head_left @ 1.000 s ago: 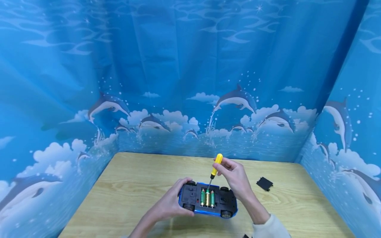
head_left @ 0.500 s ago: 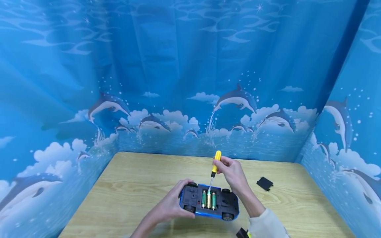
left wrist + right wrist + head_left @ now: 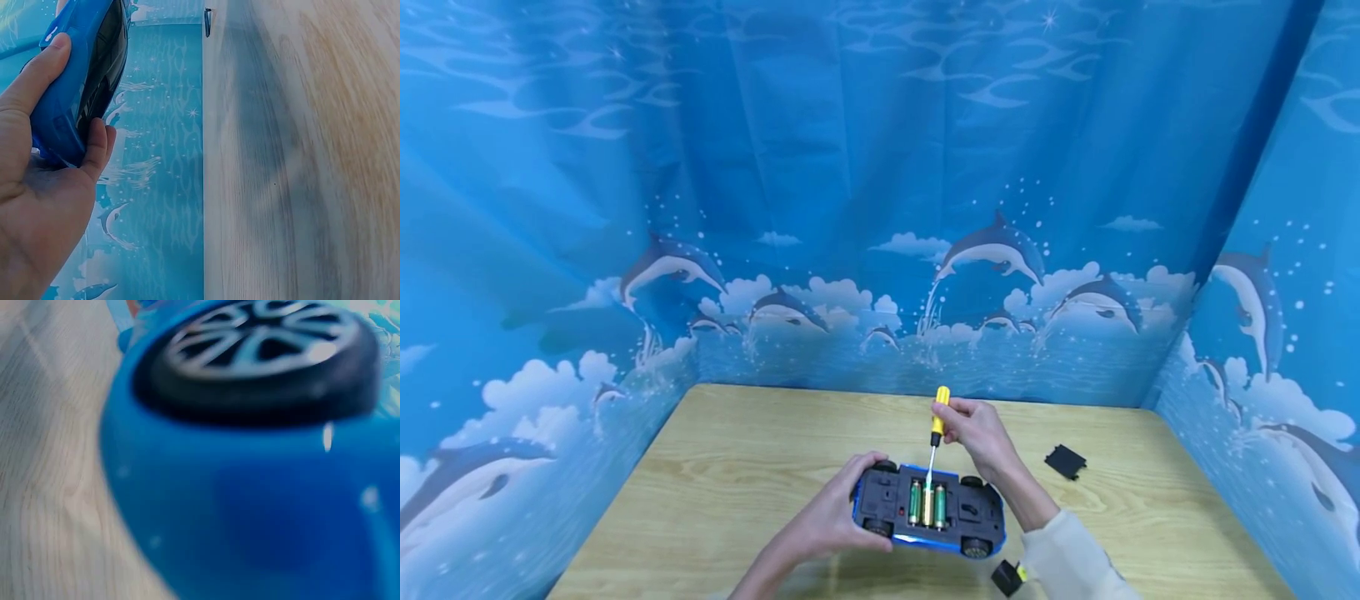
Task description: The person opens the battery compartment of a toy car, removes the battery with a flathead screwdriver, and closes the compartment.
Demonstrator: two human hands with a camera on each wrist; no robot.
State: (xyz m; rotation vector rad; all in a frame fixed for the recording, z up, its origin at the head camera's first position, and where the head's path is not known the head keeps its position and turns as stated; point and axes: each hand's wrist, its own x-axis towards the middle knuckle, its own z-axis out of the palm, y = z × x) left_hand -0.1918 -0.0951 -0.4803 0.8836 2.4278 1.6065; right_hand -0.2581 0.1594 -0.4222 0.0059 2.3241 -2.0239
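Note:
A blue toy car (image 3: 880, 492) is held with its black underside facing up, its battery bay uncovered. Three green-and-gold batteries (image 3: 928, 505) lie side by side in that bay. My left hand (image 3: 835, 512) grips the car's left end, thumb on one side and fingers on the other; the left wrist view also shows the blue body (image 3: 69, 81) in that grip. Between thumb and fingers my right hand (image 3: 981, 433) pinches the yellow handle of a screwdriver (image 3: 941, 408). Its tip reaches the upper end of the middle battery. A wheel (image 3: 256, 356) fills much of the right wrist view.
On the wooden table (image 3: 737, 450) a flat black battery cover (image 3: 1065, 462) lies to the right. A small black block with a yellow bit (image 3: 1006, 577) shows by the right sleeve (image 3: 1071, 558). A dolphin-print curtain (image 3: 820, 208) surrounds the table's back and sides.
The screwdriver has turned more upright and shifted slightly left, its tip staying at the middle battery. The car has moved slightly right and down. More of the black block shows by the right sleeve.

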